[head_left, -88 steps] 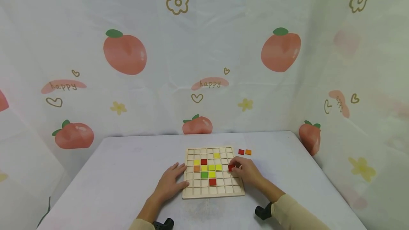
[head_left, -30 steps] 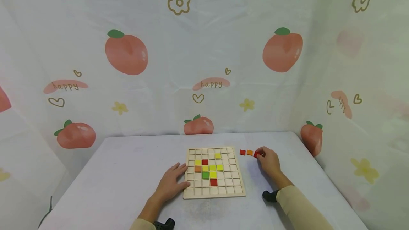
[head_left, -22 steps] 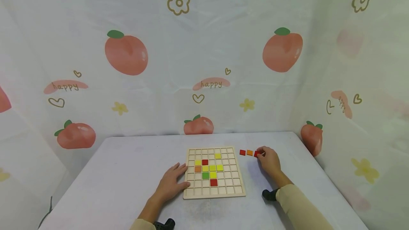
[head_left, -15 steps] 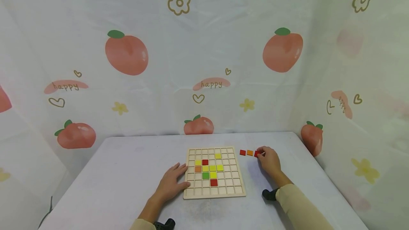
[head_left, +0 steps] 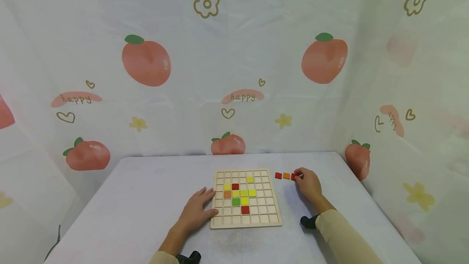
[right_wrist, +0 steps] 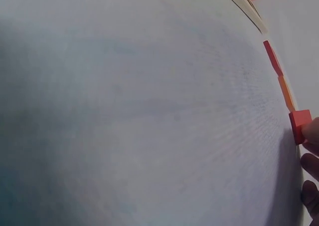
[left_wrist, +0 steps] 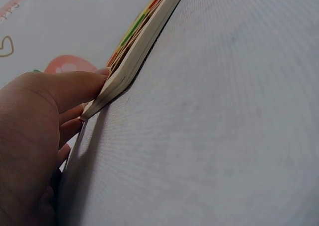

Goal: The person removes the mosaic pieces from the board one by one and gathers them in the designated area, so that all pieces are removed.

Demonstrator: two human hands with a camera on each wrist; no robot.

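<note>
My left hand lies at the left side of a wooden grid board, fingers fairly straight along its edge. Its thumb rests on the rim in the left wrist view. At the board's far right, my right hand pinches a red tile, partly covered by the fingers. That tile ends a short row, beside an orange tile and another red tile. Set in the board are several yellow tiles, two red ones, an orange one and a green tile.
The board and loose tiles lie on a white-covered table. A fruit-patterned curtain hangs behind it and along the sides. Black wrist devices show at both sleeves. A dark cord hangs at the left.
The right hand has carried the red tile from the board's right side to the far right, beside the orange tile, and has stayed there for the last second. The left hand has stayed put.
</note>
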